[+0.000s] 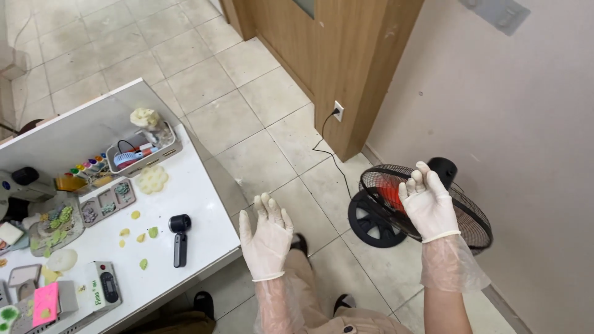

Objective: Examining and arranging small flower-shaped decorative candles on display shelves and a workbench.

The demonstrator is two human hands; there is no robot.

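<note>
Right hand (428, 207) covers the middle of the floor fan's (427, 210) grille; red blades show only at 9 o'clock of the glove. Fan's base half hidden behind the grille. Both forearms cut off by the bottom edge, as are the person's legs and shoes.

Worktop (198, 204) runs out of frame at 9 and 6 o'clock. Scale (106, 286) display unreadable. Pink block (44, 304) and grey items around it partly cropped at the bottom edge. Small green and yellow bits (139, 232) too small to identify. Contents of the grey tray (143, 154) jumbled, can't separate them. Cable (325, 145) end lost behind the fan. Upper part of the door (322, 55) cropped at 12 o'clock.
</note>
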